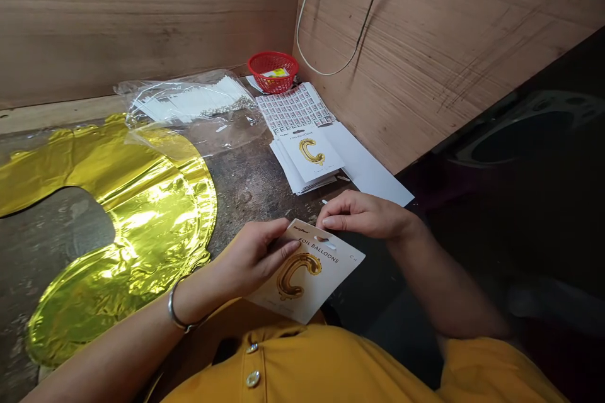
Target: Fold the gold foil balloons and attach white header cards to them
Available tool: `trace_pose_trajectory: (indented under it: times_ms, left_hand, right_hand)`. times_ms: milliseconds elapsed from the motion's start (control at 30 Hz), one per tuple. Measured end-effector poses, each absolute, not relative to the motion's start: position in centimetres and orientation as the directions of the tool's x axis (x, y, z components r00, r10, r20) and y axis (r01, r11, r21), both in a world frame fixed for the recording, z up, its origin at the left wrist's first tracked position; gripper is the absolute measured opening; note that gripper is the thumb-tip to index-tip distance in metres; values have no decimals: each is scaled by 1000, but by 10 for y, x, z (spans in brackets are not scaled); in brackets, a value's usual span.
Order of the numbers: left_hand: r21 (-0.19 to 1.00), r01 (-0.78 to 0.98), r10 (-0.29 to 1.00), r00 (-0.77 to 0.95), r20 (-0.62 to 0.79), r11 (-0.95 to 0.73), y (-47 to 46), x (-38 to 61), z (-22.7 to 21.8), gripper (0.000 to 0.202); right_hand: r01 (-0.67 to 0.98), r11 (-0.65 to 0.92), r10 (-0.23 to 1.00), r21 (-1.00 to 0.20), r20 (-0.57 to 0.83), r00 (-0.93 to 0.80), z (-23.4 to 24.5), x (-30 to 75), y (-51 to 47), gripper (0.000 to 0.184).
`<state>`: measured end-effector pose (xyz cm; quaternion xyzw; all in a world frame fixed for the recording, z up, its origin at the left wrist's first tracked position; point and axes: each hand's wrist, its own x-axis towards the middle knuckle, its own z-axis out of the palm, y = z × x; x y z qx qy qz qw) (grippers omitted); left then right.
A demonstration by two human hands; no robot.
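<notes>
My left hand (265,252) grips a white printed card (302,274) by its left edge, thumb on the front. The card is tilted and shows a gold letter C balloon under the words FOIL BALLOONS. At its top edge, by the hang hole, is my right hand (359,214) with fingers curled in and closed. What those fingers hold, if anything, is hidden. A small white tip (324,202) shows just beyond them. To the left, a large gold foil balloon (155,220) lies flat and uninflated on the dark table (246,182).
Behind the hands is a stack of similar cards (312,157), beside a sheet of printed labels (293,107) and white paper (373,164). A clear plastic bag of white sticks (189,101) lies farther back. A red basket (273,79) stands near wooden walls (155,12); a cable (331,72) hangs there.
</notes>
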<state>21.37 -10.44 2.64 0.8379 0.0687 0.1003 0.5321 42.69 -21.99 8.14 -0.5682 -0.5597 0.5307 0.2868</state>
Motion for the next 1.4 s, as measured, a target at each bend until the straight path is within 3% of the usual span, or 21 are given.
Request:
trace_pose_trajectory:
  times_ms: [200,400,500,600,700,767,800,833,900,967,1067,1167,1300,1400]
  left_hand:
    - [942,27,226,973,53,-336,-102,213,26,26]
    - [997,45,282,959,-28,-56,-101,208,22,26]
    - [997,23,355,934,-49,76,-105,212,16,30]
    - [994,-29,443,896,-22,107,-102,226,14,31]
    - [999,-34,579,815,25,5,-76,251,21,34]
    - [983,13,706,697,123,-184,-49,271,30,43]
    - [939,54,732,643,227,-339,-35,281,34,48]
    - [857,107,706,623,338,-504,-22,290,36,49]
    - [614,179,530,714,456,-769,-4,306,36,41]
    - [399,169,339,850,404,-901,2,318,28,37]
    - [259,113,182,949,258,-959,-3,330,8,43]
    - [244,113,162,967,194,-963,-8,336,-9,50]
    - [243,127,174,968,180,-962,-8,339,-12,50]
    - [207,125,161,973,168,-970,-6,341,-6,46]
  right_hand:
    - [98,-257,957,-961,-267,-109,65,423,-220,22]
    - [493,-286,947,-822,-320,17,57,432,-262,15]
    - [434,-350,936,-830,-292,197,49,421,-278,21]
    - [329,-316,897,-890,-167,408,40,407,-267,29]
    - [409,-228,816,-884,55,575,39,421,-226,25]
    - [542,-231,713,-808,239,660,47,449,-187,22]
    - [594,-248,723,-765,262,639,51,465,-167,22]
    - [651,-296,757,-699,244,606,54,480,-148,22]
    - [720,-401,798,-566,169,578,55,504,-116,22]
    - [747,-447,819,-491,111,563,46,516,-96,19]
    - [774,-485,833,-406,54,550,26,517,-83,14]
    - [785,-537,819,-308,33,573,15,508,-79,16]
    - [769,-607,759,-200,142,636,23,502,-94,46]
    - [810,-578,774,-96,249,582,28,513,-136,51]
